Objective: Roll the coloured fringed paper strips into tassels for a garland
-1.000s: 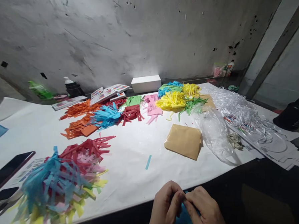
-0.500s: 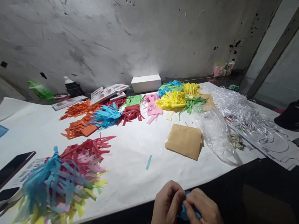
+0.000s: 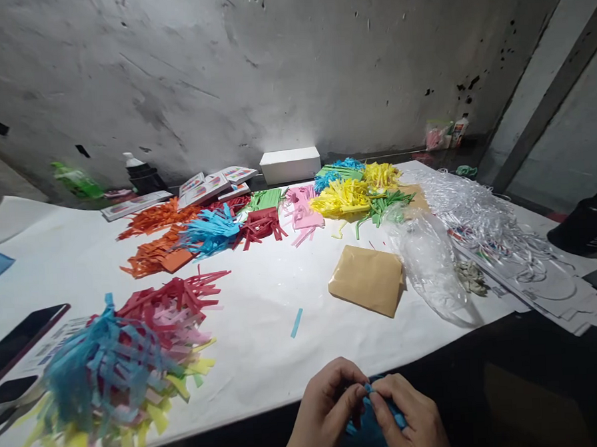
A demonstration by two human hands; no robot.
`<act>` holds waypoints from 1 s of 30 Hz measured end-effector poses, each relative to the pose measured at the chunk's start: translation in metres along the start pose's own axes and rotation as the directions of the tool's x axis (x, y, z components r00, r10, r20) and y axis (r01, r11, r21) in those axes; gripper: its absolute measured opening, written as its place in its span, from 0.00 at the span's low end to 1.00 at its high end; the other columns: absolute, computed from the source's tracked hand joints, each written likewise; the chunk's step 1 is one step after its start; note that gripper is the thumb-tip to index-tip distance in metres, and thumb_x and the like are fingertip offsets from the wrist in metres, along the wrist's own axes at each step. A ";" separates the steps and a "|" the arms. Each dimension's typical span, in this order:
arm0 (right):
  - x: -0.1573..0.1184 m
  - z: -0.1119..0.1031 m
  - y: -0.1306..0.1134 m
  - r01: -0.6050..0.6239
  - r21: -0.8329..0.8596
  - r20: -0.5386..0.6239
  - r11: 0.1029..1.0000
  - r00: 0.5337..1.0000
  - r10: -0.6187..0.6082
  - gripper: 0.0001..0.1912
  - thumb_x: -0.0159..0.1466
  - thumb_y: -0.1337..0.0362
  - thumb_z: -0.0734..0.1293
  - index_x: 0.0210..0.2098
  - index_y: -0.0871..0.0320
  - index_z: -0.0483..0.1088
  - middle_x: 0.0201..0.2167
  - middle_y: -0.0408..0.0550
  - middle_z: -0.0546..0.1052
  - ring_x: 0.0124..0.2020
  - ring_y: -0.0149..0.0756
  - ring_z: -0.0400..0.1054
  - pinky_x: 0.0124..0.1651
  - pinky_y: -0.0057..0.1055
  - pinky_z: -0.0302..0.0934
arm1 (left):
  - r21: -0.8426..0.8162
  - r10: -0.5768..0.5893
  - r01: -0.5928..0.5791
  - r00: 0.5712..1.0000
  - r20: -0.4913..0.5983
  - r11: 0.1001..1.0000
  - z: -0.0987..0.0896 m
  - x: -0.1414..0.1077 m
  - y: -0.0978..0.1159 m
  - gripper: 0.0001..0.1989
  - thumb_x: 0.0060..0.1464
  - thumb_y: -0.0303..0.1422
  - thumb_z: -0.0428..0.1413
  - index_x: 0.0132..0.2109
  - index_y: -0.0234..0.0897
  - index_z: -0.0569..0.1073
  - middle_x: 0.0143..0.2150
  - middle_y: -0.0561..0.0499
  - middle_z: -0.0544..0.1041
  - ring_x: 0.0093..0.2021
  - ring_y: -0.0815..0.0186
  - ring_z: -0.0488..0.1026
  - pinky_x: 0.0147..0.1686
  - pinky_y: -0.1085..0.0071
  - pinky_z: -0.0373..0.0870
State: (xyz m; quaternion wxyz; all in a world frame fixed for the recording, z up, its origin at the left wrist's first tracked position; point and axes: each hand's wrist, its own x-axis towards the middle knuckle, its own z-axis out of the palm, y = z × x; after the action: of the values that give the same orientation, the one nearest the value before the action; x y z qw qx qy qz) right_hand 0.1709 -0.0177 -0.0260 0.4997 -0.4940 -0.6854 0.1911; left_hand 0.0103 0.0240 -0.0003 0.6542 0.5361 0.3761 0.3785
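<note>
My left hand (image 3: 332, 402) and my right hand (image 3: 405, 408) meet at the table's front edge, at the bottom of the view. Between them is a piece of blue tissue paper (image 3: 366, 423), pinched at its top by the fingertips of both hands. Its lower part hangs down behind the fingers and is partly hidden. To the left on the table lies a pile of fringed tissue tassels, with a blue tassel (image 3: 106, 367) on top of red, pink and yellow ones. A small blue paper strip (image 3: 296, 322) lies on the white sheet ahead of my hands.
A brown paper packet (image 3: 366, 280) and a clear plastic bag (image 3: 431, 270) lie ahead on the right, beside a heap of white string (image 3: 468, 208). Fringed bundles, such as yellow tissue (image 3: 342, 198) and orange tissue (image 3: 154, 251), line the back near a white box (image 3: 290, 166). A phone (image 3: 24, 344) is at left.
Both hands have drawn slightly apart at the wrists while their fingertips stay together on the blue tissue paper. More of the blue paper shows between them now.
</note>
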 end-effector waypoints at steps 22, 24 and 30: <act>-0.001 0.015 -0.004 0.109 -0.057 -0.233 0.992 0.965 -0.119 0.06 0.71 0.66 0.62 0.38 0.54 0.71 0.27 0.44 0.76 0.29 0.34 0.72 0.37 0.30 0.68 | -0.172 -0.097 0.075 0.988 -0.123 0.982 0.014 -0.005 -0.015 0.19 0.54 0.48 0.64 0.35 0.36 0.73 0.25 0.57 0.65 0.24 0.73 0.59 0.24 0.76 0.58; -0.001 0.014 -0.004 0.103 -0.042 -0.229 0.994 0.967 -0.110 0.08 0.70 0.68 0.62 0.36 0.54 0.70 0.26 0.44 0.75 0.28 0.33 0.70 0.36 0.29 0.68 | -0.154 -0.059 0.034 0.986 -0.159 0.988 0.016 -0.007 -0.014 0.18 0.54 0.47 0.63 0.34 0.35 0.74 0.26 0.56 0.66 0.25 0.72 0.60 0.26 0.76 0.58; -0.003 0.009 -0.001 0.044 0.054 -0.130 0.998 0.991 -0.037 0.09 0.70 0.68 0.62 0.34 0.54 0.70 0.26 0.44 0.73 0.28 0.32 0.69 0.33 0.25 0.66 | -0.110 -0.025 0.010 0.990 -0.136 0.994 0.018 -0.010 -0.010 0.18 0.56 0.47 0.62 0.33 0.34 0.74 0.27 0.55 0.67 0.25 0.72 0.61 0.26 0.76 0.58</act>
State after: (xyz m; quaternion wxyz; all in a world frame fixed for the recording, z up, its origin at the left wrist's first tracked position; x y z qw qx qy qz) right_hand 0.1621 -0.0186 -0.0306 0.5607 -0.4769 -0.6557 0.1681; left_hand 0.0232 0.0065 -0.0068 0.6584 0.4687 0.4037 0.4287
